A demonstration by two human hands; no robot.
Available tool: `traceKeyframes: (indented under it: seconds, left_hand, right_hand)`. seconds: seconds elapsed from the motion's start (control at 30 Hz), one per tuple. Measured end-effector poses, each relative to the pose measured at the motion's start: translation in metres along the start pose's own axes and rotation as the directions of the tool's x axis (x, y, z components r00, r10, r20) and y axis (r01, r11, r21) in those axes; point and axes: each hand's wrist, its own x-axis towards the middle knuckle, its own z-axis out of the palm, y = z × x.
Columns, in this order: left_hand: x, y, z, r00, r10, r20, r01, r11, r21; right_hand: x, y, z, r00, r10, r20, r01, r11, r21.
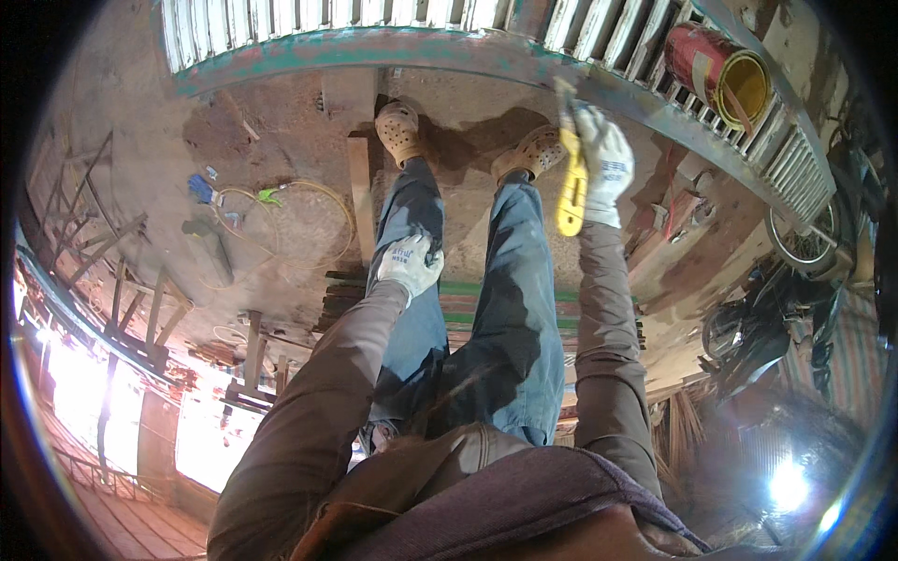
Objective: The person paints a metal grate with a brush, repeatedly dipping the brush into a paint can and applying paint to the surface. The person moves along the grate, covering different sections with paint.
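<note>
My right hand (606, 168), in a white work glove, is closed round a hand tool with a long yellow handle (572, 192). The handle has a hole at its lower end. A narrow greyish head sticks up past my fingers, beside the slatted frame's edge; whether it is a brush or a scraper I cannot make out. My left hand (412, 266), gloved the same way, rests on my left knee with its fingers loosely apart and holds nothing. Ahead lies the long slatted frame (393, 58), its rail worn green and its slats pale.
On the frame's right part a red can (716, 75) lies tilted, yellow inside, with a stick in its mouth. A wooden bar (360, 192) stands by my left foot. Cord and blue gloves (200, 189) lie on the floor at left; a wheel (804, 234) is at right.
</note>
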Motion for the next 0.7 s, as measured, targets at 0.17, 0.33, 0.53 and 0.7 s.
traceKeyframes:
  seconds: [0.17,0.33,0.53,0.7]
  left_hand:
    - [0.002,0.001,0.009,0.996,0.058,-0.074,-0.064,0.995,-0.082]
    - [0.002,0.013,-0.002,0.998,-0.005,0.069,0.007,0.999,-0.036]
    - [0.002,0.015,0.004,1.0,-0.007,0.024,0.007,1.0,-0.004]
    - [-0.003,0.007,0.009,0.997,0.075,-0.008,-0.075,0.997,0.008]
  right_hand:
    - [0.021,0.044,0.005,0.976,-0.05,-0.21,0.063,0.996,0.058]
    - [-0.002,-0.012,-0.008,0.987,-0.126,0.1,0.126,0.992,0.009]
    - [0.006,-0.048,-0.018,0.988,0.046,-0.147,0.001,0.951,0.31]
    - [0.044,-0.076,-0.011,0.983,0.151,-0.103,-0.118,0.954,0.275]
